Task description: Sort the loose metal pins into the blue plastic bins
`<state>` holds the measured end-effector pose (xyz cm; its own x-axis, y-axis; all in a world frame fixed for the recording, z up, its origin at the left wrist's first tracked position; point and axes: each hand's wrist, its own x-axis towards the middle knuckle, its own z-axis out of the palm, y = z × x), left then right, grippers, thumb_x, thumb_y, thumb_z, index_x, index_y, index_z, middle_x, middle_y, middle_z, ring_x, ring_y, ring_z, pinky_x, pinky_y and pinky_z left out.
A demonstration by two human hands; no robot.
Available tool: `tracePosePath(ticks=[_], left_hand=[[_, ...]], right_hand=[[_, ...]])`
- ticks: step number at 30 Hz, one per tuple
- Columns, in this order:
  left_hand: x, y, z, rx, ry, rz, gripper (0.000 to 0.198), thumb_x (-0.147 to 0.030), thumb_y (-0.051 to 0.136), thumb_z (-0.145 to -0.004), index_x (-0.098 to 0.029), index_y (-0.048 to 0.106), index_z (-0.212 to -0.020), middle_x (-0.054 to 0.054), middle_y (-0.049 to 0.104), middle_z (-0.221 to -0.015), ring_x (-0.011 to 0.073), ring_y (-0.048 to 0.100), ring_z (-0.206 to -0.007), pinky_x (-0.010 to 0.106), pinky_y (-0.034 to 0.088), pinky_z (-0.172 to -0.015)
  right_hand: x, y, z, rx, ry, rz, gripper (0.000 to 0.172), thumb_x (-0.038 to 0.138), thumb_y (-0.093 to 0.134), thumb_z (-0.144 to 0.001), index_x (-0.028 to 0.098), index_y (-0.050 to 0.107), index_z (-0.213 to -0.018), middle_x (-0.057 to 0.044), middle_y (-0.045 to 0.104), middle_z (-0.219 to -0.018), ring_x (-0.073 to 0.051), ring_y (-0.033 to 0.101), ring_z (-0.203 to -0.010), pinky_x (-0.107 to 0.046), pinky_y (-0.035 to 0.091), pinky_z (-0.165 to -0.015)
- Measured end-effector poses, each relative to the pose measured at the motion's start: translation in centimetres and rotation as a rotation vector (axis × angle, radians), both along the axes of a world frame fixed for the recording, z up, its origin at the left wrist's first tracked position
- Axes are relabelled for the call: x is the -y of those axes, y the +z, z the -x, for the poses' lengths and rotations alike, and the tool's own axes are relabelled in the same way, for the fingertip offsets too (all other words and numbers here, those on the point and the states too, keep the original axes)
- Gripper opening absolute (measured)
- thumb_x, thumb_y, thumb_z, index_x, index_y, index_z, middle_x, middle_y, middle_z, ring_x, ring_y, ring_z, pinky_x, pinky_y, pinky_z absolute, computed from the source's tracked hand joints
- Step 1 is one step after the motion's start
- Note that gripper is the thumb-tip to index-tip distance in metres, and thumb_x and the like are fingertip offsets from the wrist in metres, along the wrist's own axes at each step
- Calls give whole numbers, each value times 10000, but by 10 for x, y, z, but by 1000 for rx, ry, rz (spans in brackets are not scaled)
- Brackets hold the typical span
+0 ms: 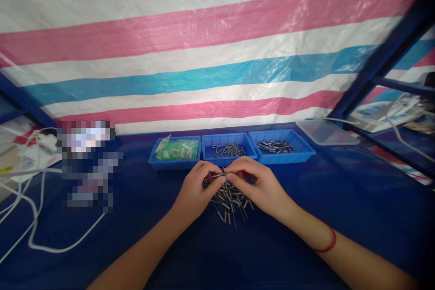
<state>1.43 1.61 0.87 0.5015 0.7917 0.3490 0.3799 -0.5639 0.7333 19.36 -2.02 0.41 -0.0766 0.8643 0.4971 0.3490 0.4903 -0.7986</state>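
Note:
My left hand (197,188) and my right hand (256,183) meet above a loose pile of small metal pins (231,201) on the blue table. Both hands are closed in a pinch on one thin metal pin (220,175) held level between the fingertips. Just beyond the hands stand three blue bins: the left bin (175,149) holds pale green plastic pieces, the middle bin (227,148) and the right bin (280,147) hold metal pins. A red band circles my right wrist.
A clear plastic lid (326,132) lies to the right of the bins. White cables (34,217) trail over the table's left side. A striped tarp hangs behind, and a blue metal frame (377,72) rises at the right.

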Motion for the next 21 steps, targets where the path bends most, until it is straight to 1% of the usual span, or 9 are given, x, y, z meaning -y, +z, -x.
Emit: tracePosePath(ticks=[4, 6, 8, 10, 12, 14, 17, 19, 21], left_hand=[[0, 1, 1, 2, 18, -60, 100, -273, 580, -873, -177, 606, -879, 23, 582, -879, 137, 536, -773, 246, 420, -707], [1, 2, 3, -35, 31, -57, 148, -301, 576, -878, -182, 597, -962, 24, 592, -885, 140, 540, -767, 253, 425, -708], [1, 5, 5, -101, 15, -55, 240, -335, 570, -883, -190, 569, -1074, 26, 601, -894, 146, 550, -776, 261, 431, -716], [0, 11, 8, -206, -86, -94, 249, -349, 552, -894, -197, 573, -1090, 31, 612, -908, 157, 560, -819, 274, 429, -749], [0, 18, 11, -340, -246, -162, 180, -331, 528, -908, -201, 617, -993, 32, 626, -908, 167, 565, -859, 289, 412, -787], [0, 25, 13, -446, -370, -198, 154, -311, 532, -904, -200, 640, -905, 26, 635, -892, 165, 570, -855, 290, 398, -793], [1, 30, 15, -527, -455, -183, 157, -351, 621, -844, -203, 650, -888, 18, 637, -884, 166, 580, -842, 287, 391, -788], [3, 29, 16, -560, -485, -169, 241, -410, 693, -777, -212, 657, -910, 17, 637, -903, 179, 584, -856, 297, 385, -801], [4, 26, 16, -589, -500, -163, 287, -437, 725, -743, -229, 663, -931, 14, 639, -930, 189, 584, -881, 310, 372, -824]], right_hand=[[0, 4, -1, 86, -1, -31, 101, 234, 565, -869, 210, 662, -855, -32, 630, -825, -144, 562, -740, -291, 451, -650], [-2, 8, -5, 130, -13, -46, 126, 235, 542, -881, 207, 652, -827, -37, 639, -836, -153, 573, -777, -299, 458, -693], [-5, 14, -14, 164, -112, -79, 148, 241, 526, -886, 203, 640, -799, -36, 635, -815, -161, 570, -773, -306, 451, -705], [-11, 19, -30, 209, -292, -119, 163, 251, 521, -879, 199, 626, -765, -33, 620, -763, -164, 551, -718, -311, 434, -675], [-18, 21, -50, 273, -495, -130, 175, 262, 522, -862, 193, 616, -731, -33, 604, -712, -167, 531, -662, -316, 417, -646], [-25, 20, -69, 366, -682, -105, 185, 275, 525, -843, 186, 625, -715, -42, 605, -690, -178, 535, -638, -323, 408, -632], [-32, 14, -88, 564, -797, -48, 218, 325, 530, -832, 170, 677, -786, -95, 656, -786, -235, 584, -743, -355, 416, -682], [-33, 11, -89, 622, -810, -30, 262, 360, 529, -835, 161, 693, -878, -119, 670, -847, -268, 595, -815, -374, 419, -710], [-32, 10, -83, 622, -778, -33, 284, 373, 529, -839, 161, 688, -940, -118, 674, -865, -273, 597, -834, -382, 421, -729]])
